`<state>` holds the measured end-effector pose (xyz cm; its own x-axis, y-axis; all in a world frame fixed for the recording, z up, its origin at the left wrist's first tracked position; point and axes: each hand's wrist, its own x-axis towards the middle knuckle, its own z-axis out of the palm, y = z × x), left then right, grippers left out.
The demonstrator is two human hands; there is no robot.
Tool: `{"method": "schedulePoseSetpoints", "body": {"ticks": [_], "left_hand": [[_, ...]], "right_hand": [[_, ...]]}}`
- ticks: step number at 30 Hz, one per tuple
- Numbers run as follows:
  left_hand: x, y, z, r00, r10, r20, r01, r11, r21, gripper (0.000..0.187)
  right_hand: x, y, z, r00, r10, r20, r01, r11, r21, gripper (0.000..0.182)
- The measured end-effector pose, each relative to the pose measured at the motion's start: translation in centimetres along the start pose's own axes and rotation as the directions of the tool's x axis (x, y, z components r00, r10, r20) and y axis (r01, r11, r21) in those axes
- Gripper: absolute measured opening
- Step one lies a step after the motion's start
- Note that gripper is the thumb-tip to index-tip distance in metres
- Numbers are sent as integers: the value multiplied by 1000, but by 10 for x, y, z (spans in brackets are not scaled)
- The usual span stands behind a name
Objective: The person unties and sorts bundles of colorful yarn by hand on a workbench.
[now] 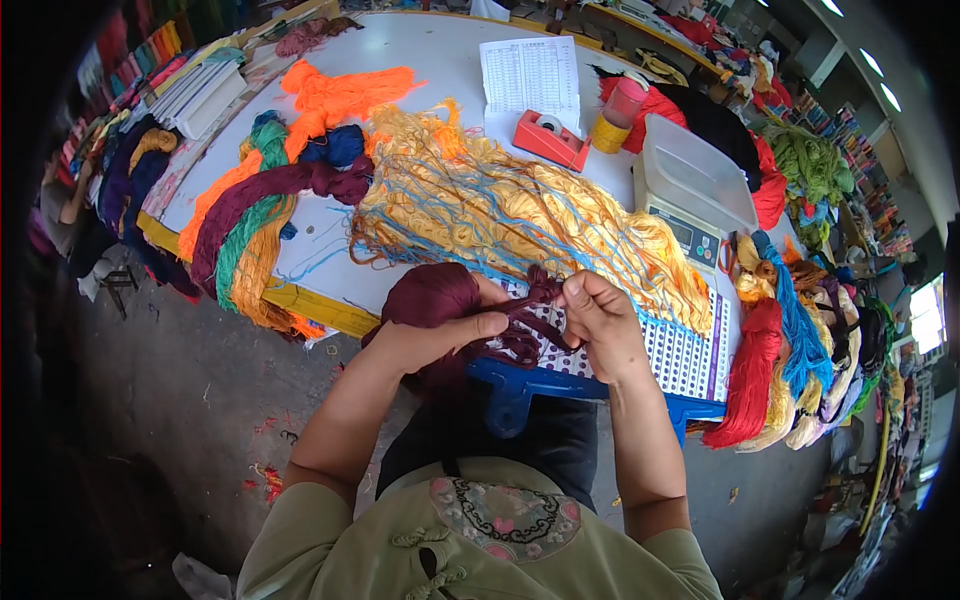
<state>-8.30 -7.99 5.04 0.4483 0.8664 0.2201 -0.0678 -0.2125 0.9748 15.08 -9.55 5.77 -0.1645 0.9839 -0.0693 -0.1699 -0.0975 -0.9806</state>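
Note:
A bundle of dark maroon yarn point(430, 297) hangs over the near edge of the table. My left hand point(447, 335) is closed round it, thumb on top and fingers partly hidden behind the yarn. Loose maroon strands run across to my right hand point(603, 325), whose thumb and fingers are pinched on them. Both hands are above a white board with rows of dark dots point(683, 365), set in a blue frame point(512, 400). Just beyond lies a wide heap of yellow yarn point(480, 210) streaked with blue and brown strands.
Orange point(350, 90), maroon point(250, 195) and green skeins lie at left. Behind the heap are a printed sheet point(530, 80), a red tape dispenser point(552, 140) and a clear tub point(695, 170) on a scale point(695, 240). Red skeins point(750, 360) hang at right. A person point(65, 210) is at far left.

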Motion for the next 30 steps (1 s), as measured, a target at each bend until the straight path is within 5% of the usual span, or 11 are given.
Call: {"method": "schedulePoseSetpoints", "body": {"ticks": [3, 6, 15, 21, 24, 27, 30], "left_hand": [[-2, -1, -1, 998, 3, -59, -1, 999, 37, 16], [-7, 2, -8, 920, -320, -224, 211, 890, -405, 14], [-8, 1, -21, 893, -268, -362, 63, 870, -488, 11], [-11, -1, -38, 819, -45, -573, -113, 965, -238, 12], [-11, 4, -40, 747, 106, -656, -212, 974, -84, 9], [-15, 5, -51, 668, 177, -723, -257, 966, 0, 9], [-22, 9, -61, 704, 162, -691, -220, 975, 4, 11]], "right_hand": [[2, -4, -6, 996, -7, -86, 12, 999, 48, 29], [5, -10, -22, 966, -64, -249, 112, 977, 181, 29], [0, -21, -30, 971, -73, -227, 115, 977, 179, 27], [-6, -28, -30, 925, -309, -220, 241, 927, -287, 17], [-1, -27, -34, 794, -593, -132, 402, 677, -616, 9], [-6, -37, -45, 741, -661, -122, 371, 554, -745, 7], [-12, -42, -56, 761, -639, -116, 415, 616, -670, 8]]}}
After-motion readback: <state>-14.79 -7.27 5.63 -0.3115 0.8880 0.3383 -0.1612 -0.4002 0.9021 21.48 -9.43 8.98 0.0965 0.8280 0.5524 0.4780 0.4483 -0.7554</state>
